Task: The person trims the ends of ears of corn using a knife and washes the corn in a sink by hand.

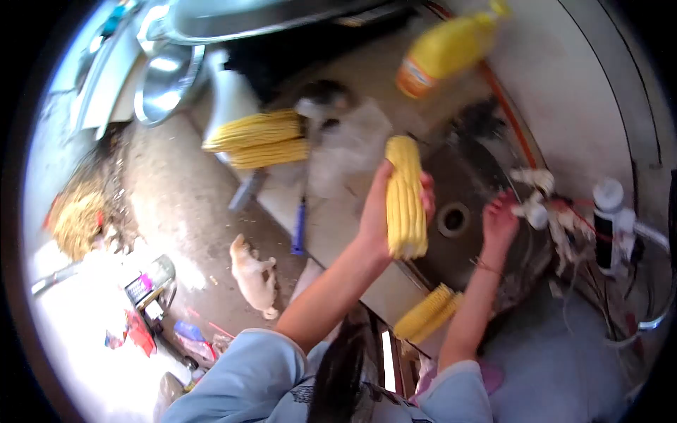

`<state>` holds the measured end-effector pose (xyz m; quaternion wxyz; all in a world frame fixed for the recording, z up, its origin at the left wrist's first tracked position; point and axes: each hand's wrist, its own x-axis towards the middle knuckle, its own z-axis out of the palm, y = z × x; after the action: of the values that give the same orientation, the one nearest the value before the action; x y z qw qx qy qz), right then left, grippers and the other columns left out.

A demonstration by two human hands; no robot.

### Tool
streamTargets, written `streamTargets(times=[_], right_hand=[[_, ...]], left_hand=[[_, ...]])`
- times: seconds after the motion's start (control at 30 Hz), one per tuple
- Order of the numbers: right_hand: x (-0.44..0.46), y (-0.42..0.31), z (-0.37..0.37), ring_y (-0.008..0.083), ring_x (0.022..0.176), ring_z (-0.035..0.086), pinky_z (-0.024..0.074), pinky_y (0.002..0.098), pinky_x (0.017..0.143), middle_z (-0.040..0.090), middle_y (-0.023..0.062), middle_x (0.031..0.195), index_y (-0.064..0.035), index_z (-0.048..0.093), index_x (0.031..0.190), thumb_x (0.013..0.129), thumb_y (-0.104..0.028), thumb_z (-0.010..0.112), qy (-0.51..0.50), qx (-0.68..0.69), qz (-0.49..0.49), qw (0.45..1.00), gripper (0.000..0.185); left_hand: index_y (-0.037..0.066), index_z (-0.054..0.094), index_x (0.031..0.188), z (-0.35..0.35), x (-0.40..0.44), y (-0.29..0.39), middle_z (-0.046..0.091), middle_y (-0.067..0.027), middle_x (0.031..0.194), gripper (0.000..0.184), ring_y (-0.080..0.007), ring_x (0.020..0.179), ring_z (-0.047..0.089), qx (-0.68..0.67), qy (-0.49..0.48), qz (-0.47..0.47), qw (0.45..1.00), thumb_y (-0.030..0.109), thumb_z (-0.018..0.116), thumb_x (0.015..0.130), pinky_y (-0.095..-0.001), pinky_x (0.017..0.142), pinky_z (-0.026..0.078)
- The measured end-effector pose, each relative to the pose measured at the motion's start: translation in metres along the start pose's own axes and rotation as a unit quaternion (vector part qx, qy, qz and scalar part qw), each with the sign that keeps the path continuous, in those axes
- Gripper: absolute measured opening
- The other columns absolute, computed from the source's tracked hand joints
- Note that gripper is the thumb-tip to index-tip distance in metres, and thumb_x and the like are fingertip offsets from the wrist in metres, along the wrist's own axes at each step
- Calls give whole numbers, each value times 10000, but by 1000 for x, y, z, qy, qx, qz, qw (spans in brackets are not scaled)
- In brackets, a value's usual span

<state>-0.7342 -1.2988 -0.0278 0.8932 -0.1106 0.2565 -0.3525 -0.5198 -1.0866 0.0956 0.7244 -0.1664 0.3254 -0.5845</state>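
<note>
Over the counter beside the sink (486, 247), my left hand (381, 204) is wrapped round a yellow corn cob (405, 201) with its husk off. My right hand (501, 217) reaches over the sink's far right side, next to a white tap (534, 210); its fingers are bent and blurred, and whether they grip the tap cannot be made out. More cobs (264, 139) lie on the counter at the upper left. Others (427, 314) rest by the sink's near edge, between my forearms.
A yellow bottle (448, 53) stands beyond the sink. A blue-handled tool (299, 227) lies at the counter's edge. On the floor are a small pale animal (254, 276) and a straw broom (76, 215). Metal bowls (168, 81) sit at the upper left.
</note>
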Motion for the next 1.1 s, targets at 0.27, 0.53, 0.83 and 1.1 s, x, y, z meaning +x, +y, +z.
streamTargets(times=[0.27, 0.53, 0.83, 1.1], right_hand=[[8, -9, -5, 190, 784, 508, 446, 308, 641, 537, 87, 993, -27, 514, 1133, 863, -221, 510, -2, 19, 24, 1000, 333], [7, -9, -3, 194, 805, 532, 460, 313, 667, 564, 86, 976, -26, 535, 1117, 877, -205, 481, -17, -6, 24, 1000, 305], [-5, -8, -5, 186, 790, 510, 420, 311, 665, 554, 77, 983, -26, 511, 1134, 900, -225, 417, 140, -50, -56, 987, 322], [-10, -5, 8, 200, 804, 491, 412, 325, 702, 543, 93, 1001, -18, 520, 1128, 908, -179, 423, 83, 21, -34, 996, 290]], left_hand=[[-62, 386, 1215, 89, -183, 118, 503, -152, 1028, 540, -179, 735, 536, 433, 91, 348, 826, 298, 437, 815, -293, 607, 512], [-99, 300, 1258, 232, -261, 289, 518, -181, 1066, 507, -206, 845, 591, 656, 186, 450, 577, 116, 472, 832, -301, 733, 548], [-13, 557, 1064, 273, -205, 453, 609, -63, 860, 354, -109, 746, 586, 785, 457, 263, 324, 136, 645, 755, -242, 635, 474], [29, 605, 1037, 253, -194, 456, 629, -124, 1007, 294, -243, 923, 602, 882, 382, 250, -116, 126, 569, 762, -315, 804, 464]])
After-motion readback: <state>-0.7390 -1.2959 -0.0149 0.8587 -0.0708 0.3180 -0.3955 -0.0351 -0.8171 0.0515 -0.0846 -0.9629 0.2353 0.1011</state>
